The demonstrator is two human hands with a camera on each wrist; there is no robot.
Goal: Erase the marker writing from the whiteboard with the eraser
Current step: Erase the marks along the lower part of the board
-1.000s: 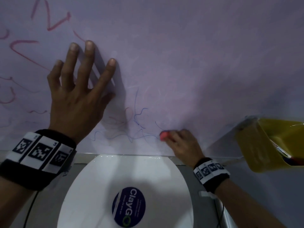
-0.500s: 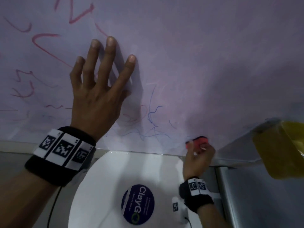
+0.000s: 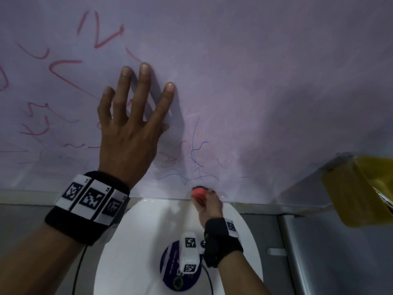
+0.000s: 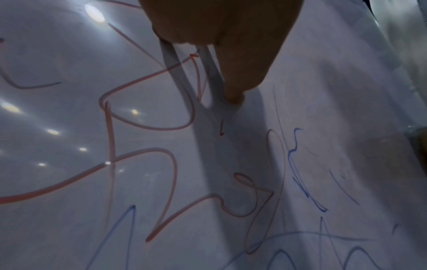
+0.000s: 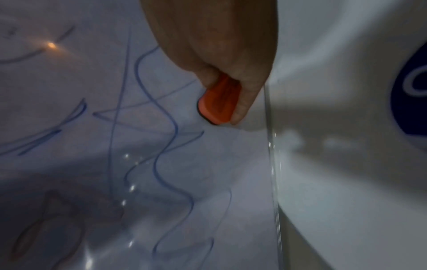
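The whiteboard (image 3: 255, 71) fills the head view, with red marker writing (image 3: 63, 69) at the left and blue scribbles (image 3: 197, 162) low in the middle. My left hand (image 3: 131, 116) lies flat on the board with fingers spread, beside the red lines. My right hand (image 3: 207, 204) pinches a small orange eraser (image 3: 198, 192) and presses it against the board at its bottom edge, just under the blue scribbles. In the right wrist view the eraser (image 5: 219, 102) sits between thumb and fingers, right of the blue lines (image 5: 161, 127). The left wrist view shows a finger (image 4: 235, 76) touching the board among red strokes (image 4: 138, 118).
A round white table (image 3: 138, 241) with a dark blue round sticker (image 3: 174, 273) stands below the board. A yellow container (image 3: 361, 188) hangs at the board's right lower corner. A grey metal surface (image 3: 340, 252) lies at the lower right.
My right hand has carried the eraser down from the blue scribbles to the board's bottom edge, turning so the forearm comes from below. The left hand stays flat on the board.
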